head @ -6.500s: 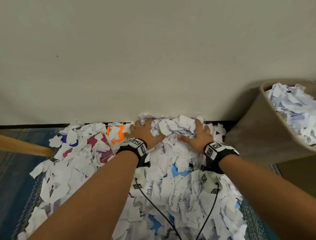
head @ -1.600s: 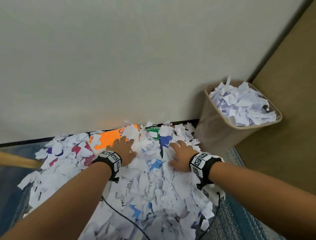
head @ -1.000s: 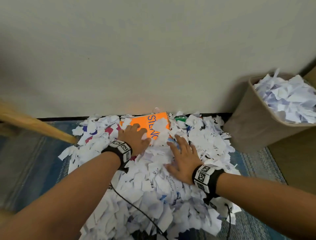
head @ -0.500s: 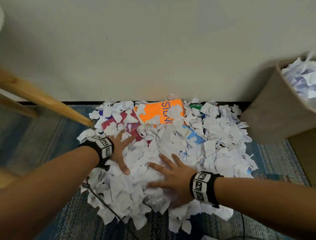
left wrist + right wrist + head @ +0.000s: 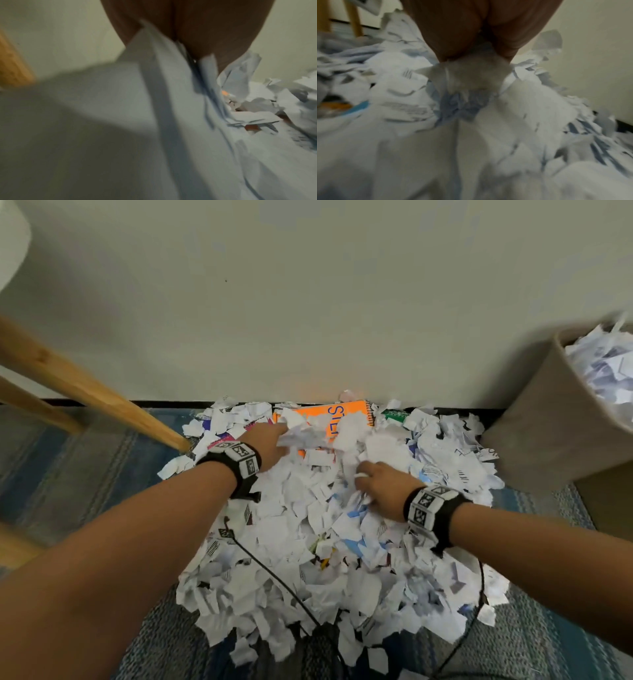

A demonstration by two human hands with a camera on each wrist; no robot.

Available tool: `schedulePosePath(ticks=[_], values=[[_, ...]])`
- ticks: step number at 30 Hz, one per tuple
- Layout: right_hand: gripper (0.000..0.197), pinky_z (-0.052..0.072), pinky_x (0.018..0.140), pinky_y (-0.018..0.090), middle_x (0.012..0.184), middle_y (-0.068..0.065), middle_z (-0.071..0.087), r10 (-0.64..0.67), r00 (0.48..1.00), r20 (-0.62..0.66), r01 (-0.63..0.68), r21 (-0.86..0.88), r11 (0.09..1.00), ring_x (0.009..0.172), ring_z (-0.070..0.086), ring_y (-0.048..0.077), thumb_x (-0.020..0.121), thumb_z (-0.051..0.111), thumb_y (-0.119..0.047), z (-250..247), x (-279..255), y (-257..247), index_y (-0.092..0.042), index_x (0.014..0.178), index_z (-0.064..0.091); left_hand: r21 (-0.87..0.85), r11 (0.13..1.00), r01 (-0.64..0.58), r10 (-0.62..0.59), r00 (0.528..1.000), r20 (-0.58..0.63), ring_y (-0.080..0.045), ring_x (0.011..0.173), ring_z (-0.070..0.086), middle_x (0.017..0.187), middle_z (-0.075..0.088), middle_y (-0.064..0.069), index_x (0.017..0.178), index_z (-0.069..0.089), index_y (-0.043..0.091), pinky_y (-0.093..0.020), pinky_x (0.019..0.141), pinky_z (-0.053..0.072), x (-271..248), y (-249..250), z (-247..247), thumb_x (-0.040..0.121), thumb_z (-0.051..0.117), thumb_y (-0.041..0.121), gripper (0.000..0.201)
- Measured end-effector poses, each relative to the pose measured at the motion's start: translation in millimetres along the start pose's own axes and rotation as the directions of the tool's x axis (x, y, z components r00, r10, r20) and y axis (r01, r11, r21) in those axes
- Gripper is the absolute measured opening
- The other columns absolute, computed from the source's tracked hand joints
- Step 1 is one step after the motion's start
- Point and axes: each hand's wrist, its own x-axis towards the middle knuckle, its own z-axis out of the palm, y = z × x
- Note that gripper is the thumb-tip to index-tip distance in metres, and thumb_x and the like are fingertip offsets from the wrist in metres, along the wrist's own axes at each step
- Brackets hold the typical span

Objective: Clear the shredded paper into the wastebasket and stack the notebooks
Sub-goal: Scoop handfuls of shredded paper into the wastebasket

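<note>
Since half a second ago both hands have shifted up the heap toward the wall and gone from flat-spread to bunching scraps, so a scoop looks underway rather than more raking. Shredded paper covers the blue rug from the baseboard back toward the camera, most of it uncleared. Wastebasket stands right of the heap, just beside its edge, already heaped with scraps, so room for more looks tight. Wooden chair leg slants in from the left, foot at the pile's edge. Orange notebook lies flat against the wall, half buried, long axis along the baseboard, spiral edge pointing right toward the basket. A green notebook corner shows just right of it; a pink one peeks out by the left wrist. No stacking yet. Left hand curls around a crumpled wad of scraps near the orange cover. Right hand digs into the heap, fingers closed on paper, confirmed in the right wrist view.
</note>
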Motion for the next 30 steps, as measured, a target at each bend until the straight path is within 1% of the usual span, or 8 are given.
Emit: schedulePosePath(ticks=[4, 7, 12, 14, 17, 22, 26, 30], values=[[0.037, 0.05, 0.085, 0.043, 0.13, 0.011, 0.044, 0.146, 0.981, -0.128, -0.13, 0.128, 0.983, 0.107, 0.053, 0.035, 0.081, 0.065, -0.023, -12.5, 5.0, 22.3, -0.01, 0.114, 0.057, 0.037, 0.999, -0.035, 0.037, 0.998, -0.057, -0.032, 0.097, 0.057, 0.104, 0.063, -0.014, 0.11, 0.055, 0.009, -0.031, 0.072, 0.042, 3.4, 9.7, -4.9, 0.098, 0.048, 0.026, 0.022], [0.053, 0.048, 0.091, 0.045, 0.142, 0.01, 0.034, 0.203, 0.97, -0.133, -0.183, 0.154, 0.971, 0.117, 0.046, 0.038, 0.079, 0.062, -0.042, -15.4, 1.9, 22.3, -0.017, 0.124, 0.051, 0.132, 0.989, -0.06, 0.054, 0.997, 0.049, -0.026, 0.094, 0.055, 0.115, 0.059, -0.013, 0.12, 0.049, 0.014, -0.031, 0.075, 0.044, 3.5, 11.3, 1.0, 0.093, 0.052, 0.026, 0.029], [0.108, 0.024, 0.106, 0.068, 0.16, -0.005, -0.012, 0.237, 0.959, 0.154, -0.242, 0.01, 0.97, 0.144, -0.005, 0.045, 0.052, 0.051, -0.092, -5.2, -10.4, 11.8, -0.048, 0.144, 0.015, 0.237, 0.971, -0.042, -0.033, 0.951, 0.306, -0.04, 0.138, 0.027, 0.156, 0.01, -0.009, 0.149, 0.013, 0.037, -0.053, 0.109, 0.033, -3.0, 4.8, 38.7, 0.062, 0.071, 0.07, 0.11], [0.124, 0.016, 0.104, 0.074, 0.156, -0.007, -0.028, 0.225, 0.938, 0.265, -0.219, -0.051, 0.974, 0.142, -0.017, 0.049, 0.042, 0.055, -0.095, 3.7, -13.0, 14.1, -0.054, 0.144, 0.0, 0.296, 0.952, -0.077, -0.029, 0.941, 0.336, -0.042, 0.139, 0.019, 0.157, 0.0, -0.008, 0.15, 0.008, 0.037, -0.057, 0.11, 0.029, -9.3, 3.7, 49.8, 0.058, 0.075, 0.069, 0.118], [0.128, 0.023, 0.102, 0.074, 0.153, -0.008, -0.035, 0.224, 0.919, 0.326, -0.203, -0.095, 0.974, 0.141, -0.014, 0.052, 0.045, 0.076, -0.077, 12.9, -17.9, 20.9, -0.056, 0.143, -0.004, 0.375, 0.92, -0.112, -0.006, 0.954, 0.301, -0.043, 0.132, 0.025, 0.15, 0.012, -0.01, 0.147, 0.017, 0.035, -0.055, 0.103, 0.036, -10.3, 7.5, 54.9, 0.066, 0.077, 0.057, 0.104], [0.086, 0.053, 0.088, 0.048, 0.153, 0.002, 0.001, 0.219, 0.959, 0.181, -0.208, -0.079, 0.975, 0.129, 0.03, 0.041, 0.07, 0.081, -0.035, 2.5, -20.4, 34.6, -0.041, 0.139, 0.029, 0.186, 0.977, -0.109, 0.072, 0.978, 0.197, -0.031, 0.101, 0.055, 0.121, 0.05, -0.012, 0.127, 0.048, 0.018, -0.039, 0.081, 0.049, 1.7, 15.4, 30.6, 0.087, 0.058, 0.006, 0.042], [0.055, 0.052, 0.083, 0.04, 0.126, 0.009, 0.041, 0.26, 0.962, 0.087, -0.264, 0.031, 0.964, 0.104, 0.056, 0.034, 0.074, 0.075, -0.021, -15.7, -20.8, 54.2, -0.019, 0.122, 0.048, 0.097, 0.993, -0.062, 0.058, 0.997, 0.048, -0.033, 0.099, 0.058, 0.113, 0.052, -0.014, 0.125, 0.048, 0.014, -0.036, 0.076, 0.047, 9.5, 17.6, 14.7, 0.085, 0.052, -0.006, 0.045], [0.032, 0.049, 0.079, 0.035, 0.111, 0.011, 0.052, 0.331, 0.94, -0.083, -0.311, 0.191, 0.931, 0.098, 0.057, 0.032, 0.085, 0.058, -0.005, -28.3, -30.7, 73.4, -0.013, 0.115, 0.055, 0.008, 0.999, -0.041, 0.042, 0.996, -0.077, -0.034, 0.099, 0.057, 0.121, 0.046, -0.013, 0.132, 0.041, 0.019, -0.04, 0.079, 0.05, 16.1, 18.6, 8.4, 0.083, 0.05, -0.007, 0.056]])
